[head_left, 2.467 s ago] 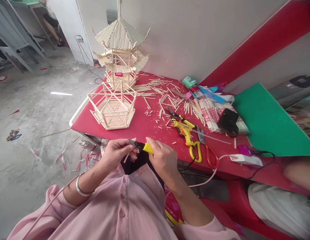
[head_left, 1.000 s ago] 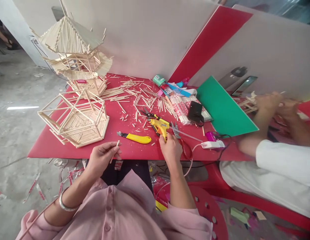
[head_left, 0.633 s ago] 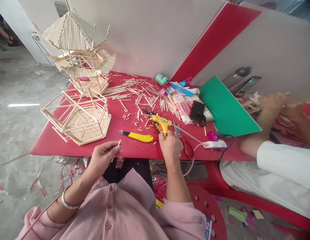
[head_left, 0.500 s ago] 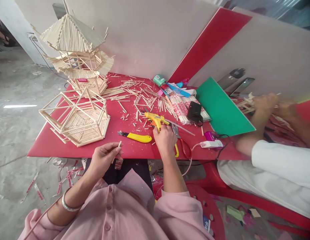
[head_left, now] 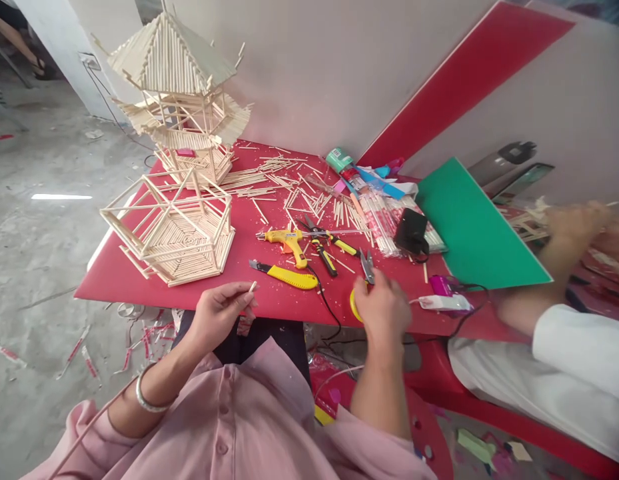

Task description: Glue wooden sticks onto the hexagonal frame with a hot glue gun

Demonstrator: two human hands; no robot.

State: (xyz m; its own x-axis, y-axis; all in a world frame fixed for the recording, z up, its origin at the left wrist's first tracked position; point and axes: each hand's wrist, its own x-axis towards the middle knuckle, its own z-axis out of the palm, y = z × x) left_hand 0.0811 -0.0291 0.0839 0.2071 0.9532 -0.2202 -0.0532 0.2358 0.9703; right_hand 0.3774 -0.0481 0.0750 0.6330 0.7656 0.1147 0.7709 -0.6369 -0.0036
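Observation:
My left hand (head_left: pixel 219 315) pinches a short wooden stick (head_left: pixel 252 287) above the front edge of the red table (head_left: pixel 154 298). Farther right, my right hand (head_left: pixel 385 308) is closed over the handles of a pair of scissors (head_left: pixel 368 268); the blades point away from me and one yellow loop shows. Between the hands lie a yellow glue gun (head_left: pixel 289 241), a yellow utility knife (head_left: pixel 292 276) and black-and-yellow pliers (head_left: pixel 324 253). An open hexagonal stick frame (head_left: pixel 182 255) stands beyond my left hand.
A stick pagoda (head_left: pixel 174 73) rises at the back left. Loose sticks (head_left: pixel 269 180) are scattered mid-table. Packed sticks (head_left: pixel 382 220), a black adapter (head_left: pixel 410 231) and a green board (head_left: pixel 479 233) lie to the right. A co-worker's arm (head_left: pixel 534 287) reaches in beyond the board.
My right hand has let go of the glue gun, which now lies on the table, and has moved right onto the scissors. The left hand keeps its stick. The view has shifted.

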